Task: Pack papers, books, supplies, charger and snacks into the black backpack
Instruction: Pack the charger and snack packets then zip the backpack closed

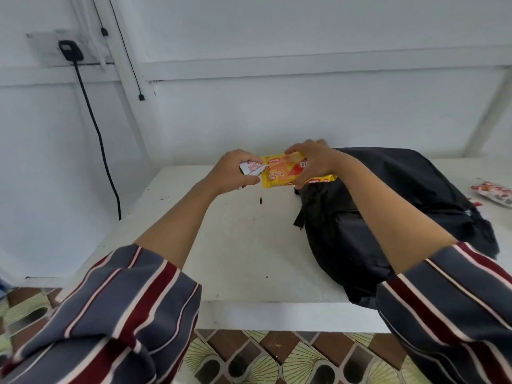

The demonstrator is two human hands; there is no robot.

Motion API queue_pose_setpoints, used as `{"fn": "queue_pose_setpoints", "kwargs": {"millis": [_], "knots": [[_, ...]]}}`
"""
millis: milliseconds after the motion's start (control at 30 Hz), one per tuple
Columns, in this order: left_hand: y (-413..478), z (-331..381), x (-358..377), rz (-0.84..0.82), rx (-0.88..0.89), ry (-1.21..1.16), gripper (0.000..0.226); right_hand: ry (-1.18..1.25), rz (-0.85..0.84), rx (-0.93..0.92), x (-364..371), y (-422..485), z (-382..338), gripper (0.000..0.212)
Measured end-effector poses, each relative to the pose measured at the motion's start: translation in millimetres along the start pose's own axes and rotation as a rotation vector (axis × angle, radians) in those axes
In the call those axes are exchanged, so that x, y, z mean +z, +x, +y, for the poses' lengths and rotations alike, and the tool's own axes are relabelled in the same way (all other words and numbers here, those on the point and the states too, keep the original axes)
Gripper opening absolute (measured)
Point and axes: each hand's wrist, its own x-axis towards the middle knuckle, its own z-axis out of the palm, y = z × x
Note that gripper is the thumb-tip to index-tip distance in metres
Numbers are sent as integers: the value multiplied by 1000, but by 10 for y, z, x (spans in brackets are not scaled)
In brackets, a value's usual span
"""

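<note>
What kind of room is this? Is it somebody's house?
Probably a plain room in a home, not certain: a white table against a white wall, a black plug in a wall socket, and patterned floor tiles.

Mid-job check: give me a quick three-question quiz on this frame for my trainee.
1. True or false: the yellow snack packet already lies inside the black backpack.
2. Which one pinches the small white-and-red packet? A) left hand B) right hand C) neither
3. Fill in: a red-and-white packet lies on the white table to the backpack's ____.
Key: 1 false, both hands hold it above the table; 2 A; 3 right.
</note>
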Motion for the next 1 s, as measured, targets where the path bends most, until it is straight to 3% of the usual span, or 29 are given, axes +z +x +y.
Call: {"fn": "queue_pose_setpoints", "kwargs": {"millis": [467, 767, 900, 1000], "knots": [[299, 1275, 1186, -39, 168, -6, 40, 74, 35, 116, -520, -1009, 1545, 81], [286, 1454, 1465, -46, 126, 77, 43, 72, 114, 57, -361, -965, 1825, 79], [312, 1465, 1467, -20, 122, 84, 42, 32, 68, 91, -349, -949, 1839, 97], [326, 1453, 1466, -20, 114, 86, 42, 34, 79, 69, -327, -955, 1880, 86]]}}
